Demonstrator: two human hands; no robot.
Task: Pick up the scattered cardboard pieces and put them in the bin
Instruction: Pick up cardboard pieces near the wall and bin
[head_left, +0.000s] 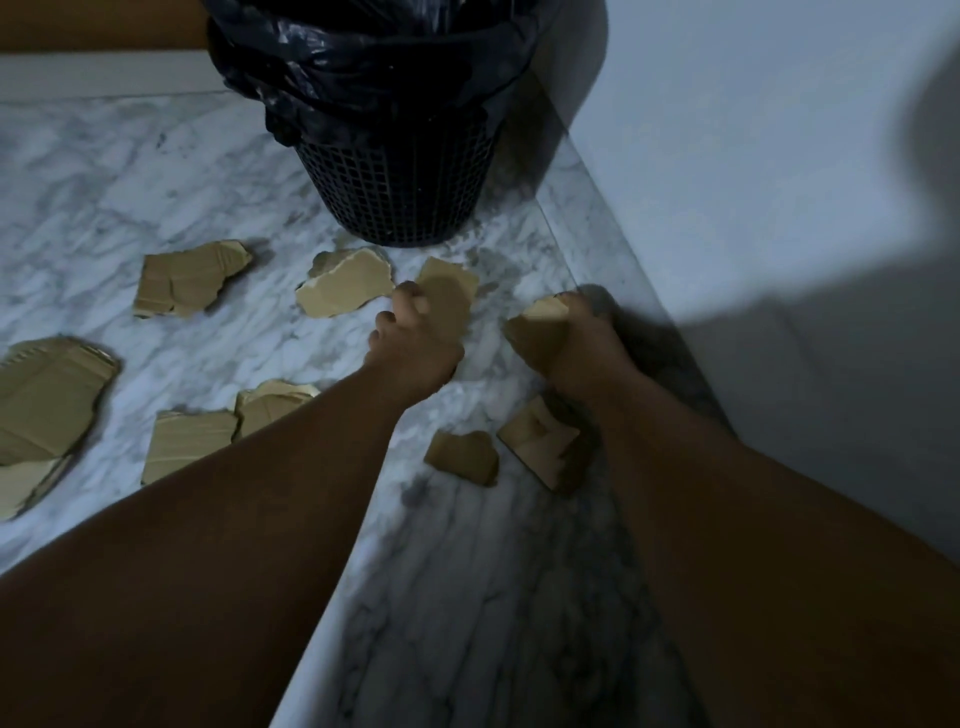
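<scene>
Dim, slightly blurred view down two bare forearms. The left hand (415, 345) has its fingers curled tight, pinching the near edge of a squarish cardboard piece (449, 293). It is too dark to tell whether that piece is off the floor. The right hand (576, 348) is closed around a torn cardboard scrap (537, 325), and its fingertips are hidden behind the scrap.

Both hands are just in front of a black mesh bin (400, 197), which stands on the white marble floor (156, 171) close to a pale wall (727, 156). A black liner bag (363, 67) is folded over the bin's rim. The bin's mouth is cut off by the top of the frame.

At least seven loose cardboard pieces (345, 288) lie on the floor:
- two ahead and to the left of the bin
- two just beside the right wrist
- two by the left forearm, one partly covered by it
- a large piece (47, 400) cut off at the left edge, whose paler lower part may be a separate piece
</scene>
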